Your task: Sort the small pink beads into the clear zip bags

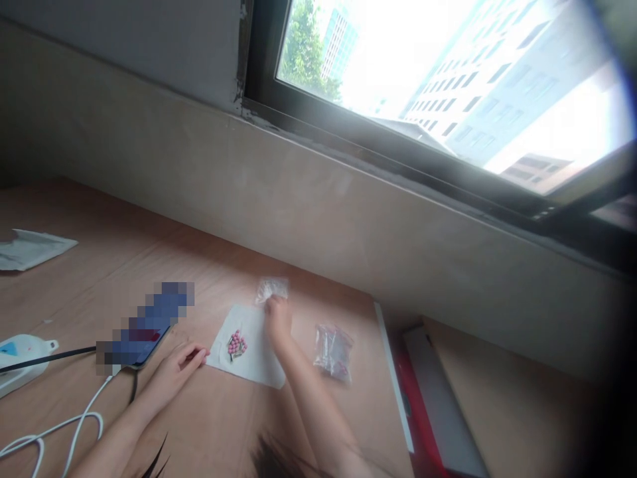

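My right hand point(277, 322) is at the far edge of a white sheet point(259, 358), its fingertips pinching a small clear plastic bag point(272, 289) that looks crumpled. On the sheet lies a small cluster of pink round beads point(235, 344) mixed with a few slim silvery pieces. My left hand point(175, 375) rests on the wooden table point(114, 279) with its fingertips at the sheet's left edge, holding nothing. To the right of my right hand lies a second clear bag point(333, 353) with dark red and silvery contents.
A phone, pixelated point(142, 338), lies left of my left hand, near a white plug or power strip point(20, 362) with black and white cables point(60, 425). A paper packet point(30, 249) lies far left. A red-and-white folder or board point(421, 398) stands right, below a window ledge point(298, 179).
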Demonstrator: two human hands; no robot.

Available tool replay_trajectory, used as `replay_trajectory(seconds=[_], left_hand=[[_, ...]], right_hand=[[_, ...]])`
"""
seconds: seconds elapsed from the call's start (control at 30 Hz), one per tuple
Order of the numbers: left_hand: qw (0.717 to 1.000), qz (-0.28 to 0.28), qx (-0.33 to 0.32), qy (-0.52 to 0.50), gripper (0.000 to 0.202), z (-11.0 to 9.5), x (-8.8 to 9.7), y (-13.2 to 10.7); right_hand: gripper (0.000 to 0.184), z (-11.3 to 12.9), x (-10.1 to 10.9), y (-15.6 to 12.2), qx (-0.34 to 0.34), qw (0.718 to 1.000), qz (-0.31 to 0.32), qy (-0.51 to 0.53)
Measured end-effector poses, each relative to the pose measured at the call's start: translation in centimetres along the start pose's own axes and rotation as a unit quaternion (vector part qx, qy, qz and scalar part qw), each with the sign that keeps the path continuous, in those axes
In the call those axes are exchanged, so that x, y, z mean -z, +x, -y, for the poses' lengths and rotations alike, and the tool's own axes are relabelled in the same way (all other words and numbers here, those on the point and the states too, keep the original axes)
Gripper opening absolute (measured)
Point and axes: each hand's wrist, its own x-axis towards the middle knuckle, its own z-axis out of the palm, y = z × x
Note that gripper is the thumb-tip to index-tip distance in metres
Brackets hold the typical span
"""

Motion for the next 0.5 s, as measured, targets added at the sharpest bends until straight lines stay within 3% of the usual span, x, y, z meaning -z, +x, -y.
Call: replay_trajectory(seconds=[0.1, 0.27, 0.33, 0.4, 0.5], left_hand=[[1.000, 0.010, -0.008, 0.002, 0.030, -0.1, -0.1, 0.0], [0.999, 0.004, 0.036, -0.027, 0.036, -0.4, 0.3, 0.5], [0.998, 0.004, 0.044, -0.055, 0.040, -1.4, 0.6, 1.0], [0.996, 0.000, 0.032, -0.084, 0.045, -3.3, 0.8, 1.6], [0.991, 0.037, 0.003, -0.125, 0.044, -6.9, 0.5, 2.4]], right_hand=[[0.024, 0.5, 0.6, 0.5, -0.022, 1.000, -0.005, 0.009], [0.019, 2.7, 4.5, -1.0, -0.084, 0.979, -0.109, 0.153], [0.019, 3.9, 6.0, -2.3, -0.117, 0.948, -0.112, 0.273], [0.020, 4.7, 6.8, -3.7, -0.141, 0.907, -0.073, 0.391], [0.024, 4.5, 6.6, -5.7, -0.206, 0.839, -0.005, 0.504]])
